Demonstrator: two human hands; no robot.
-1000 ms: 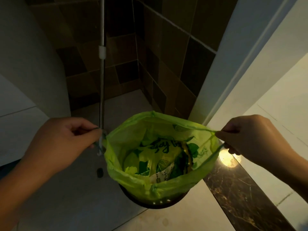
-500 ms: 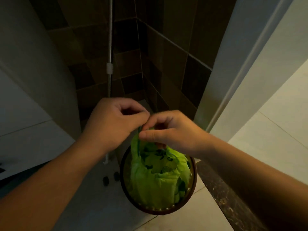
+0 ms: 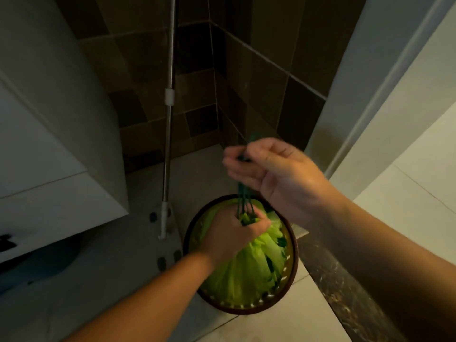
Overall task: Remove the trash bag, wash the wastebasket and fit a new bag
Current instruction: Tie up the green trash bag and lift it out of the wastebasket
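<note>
While our left hand [image 3: 234,230] clenches the gathered neck of the green trash bag [image 3: 246,265], which sits inside the round wastebasket [image 3: 291,262], our right hand [image 3: 274,174] above it pinches the dark drawstrings [image 3: 243,201]. We judge the bag soft, light and tearable, best taken at that neck. Its long axis runs upright, mouth upward.

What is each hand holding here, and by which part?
The left hand grips the green trash bag at its gathered neck. The right hand pinches the dark drawstrings above it.
</note>
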